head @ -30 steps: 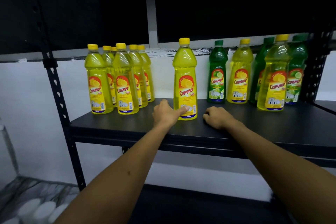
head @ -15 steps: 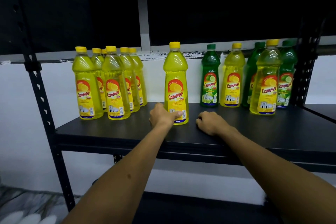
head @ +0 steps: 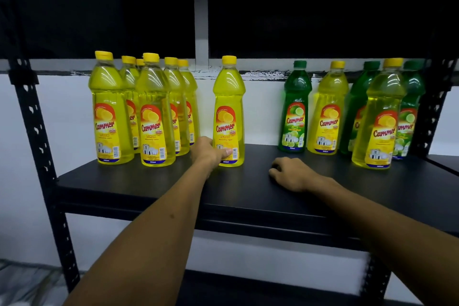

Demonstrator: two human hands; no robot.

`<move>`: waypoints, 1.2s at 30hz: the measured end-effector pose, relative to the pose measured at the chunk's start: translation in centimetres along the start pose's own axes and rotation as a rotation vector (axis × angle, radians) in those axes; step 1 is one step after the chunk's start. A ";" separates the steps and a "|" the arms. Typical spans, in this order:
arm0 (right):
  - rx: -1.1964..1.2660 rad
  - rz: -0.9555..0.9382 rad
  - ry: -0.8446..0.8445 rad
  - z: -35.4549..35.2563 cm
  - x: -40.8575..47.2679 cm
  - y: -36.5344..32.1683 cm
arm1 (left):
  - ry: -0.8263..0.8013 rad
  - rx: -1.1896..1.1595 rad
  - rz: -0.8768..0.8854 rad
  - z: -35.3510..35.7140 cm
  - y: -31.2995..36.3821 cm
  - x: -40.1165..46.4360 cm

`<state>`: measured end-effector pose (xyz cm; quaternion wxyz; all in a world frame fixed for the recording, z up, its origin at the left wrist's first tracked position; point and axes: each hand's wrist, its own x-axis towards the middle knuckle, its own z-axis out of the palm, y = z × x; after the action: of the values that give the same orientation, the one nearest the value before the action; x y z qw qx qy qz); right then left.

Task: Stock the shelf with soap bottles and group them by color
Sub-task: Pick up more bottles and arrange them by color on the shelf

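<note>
My left hand (head: 210, 153) grips the base of a lone yellow bottle (head: 229, 117) standing upright at centre frame on the black shelf (head: 248, 196). My right hand (head: 289, 172) rests on the shelf at centre right, fingers curled, holding nothing. A yellow group (head: 144, 112) stands at left; mixed green and yellow bottles (head: 352, 112) stand at right.
</note>
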<state>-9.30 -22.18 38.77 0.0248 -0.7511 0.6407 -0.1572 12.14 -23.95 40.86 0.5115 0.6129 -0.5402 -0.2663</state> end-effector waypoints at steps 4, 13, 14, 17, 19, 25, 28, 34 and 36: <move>-0.013 -0.028 -0.012 0.5 2.1 -1.2 | 0.014 -0.025 0.008 0.6 -0.7 2.1; 0.035 -0.059 -0.007 1.2 6.3 -1.4 | 0.015 -0.049 0.012 2.4 -1.5 7.1; 0.040 -0.065 -0.007 1.2 6.6 -1.2 | 0.013 -0.057 0.009 2.6 -1.6 7.7; 0.041 -0.077 0.004 1.2 7.5 -0.8 | 0.016 -0.069 0.014 3.0 -1.8 8.9; 0.033 -0.081 0.018 1.2 7.9 -0.6 | 0.022 -0.061 0.020 3.3 -1.9 9.6; 0.006 -0.103 0.014 1.3 7.7 -1.0 | 0.038 -0.069 0.010 3.9 -1.9 10.4; -0.011 -0.108 0.017 1.3 7.6 -1.2 | 0.026 -0.094 0.007 3.9 -1.8 10.5; -0.020 -0.109 0.016 1.4 7.6 -1.1 | 0.021 -0.095 -0.003 4.1 -1.6 10.7; -0.016 -0.108 0.016 1.3 7.6 -1.1 | 0.025 -0.095 -0.003 4.1 -1.6 10.7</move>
<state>-6.93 -29.56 39.31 0.0050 -0.7836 0.6005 -0.1592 12.11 -35.54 40.49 0.5461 0.5921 -0.5196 -0.2850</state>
